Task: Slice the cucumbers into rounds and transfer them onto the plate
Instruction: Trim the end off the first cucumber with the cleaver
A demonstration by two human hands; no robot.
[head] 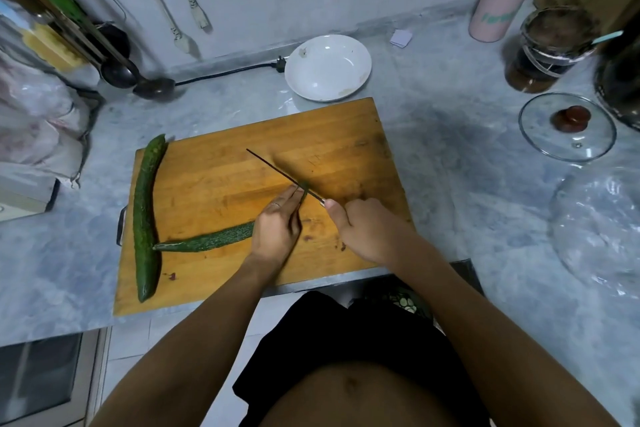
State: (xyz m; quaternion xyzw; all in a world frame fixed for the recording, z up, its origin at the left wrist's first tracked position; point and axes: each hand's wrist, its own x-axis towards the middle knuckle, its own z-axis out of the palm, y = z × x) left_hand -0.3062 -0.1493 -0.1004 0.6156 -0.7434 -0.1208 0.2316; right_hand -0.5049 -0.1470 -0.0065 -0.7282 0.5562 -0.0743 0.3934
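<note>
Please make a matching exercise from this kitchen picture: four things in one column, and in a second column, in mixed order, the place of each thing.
Things:
1. white plate
2. long cucumber
3. knife
4. glass lid

Places:
A. lying along the left edge of the cutting board
B. on the counter to the right of the board
C. on the counter just behind the board
D. held in the right hand, blade at the end of the cucumber that the left hand steadies

Pairs: 1-C, 2-A, 3-D, 4-B
</note>
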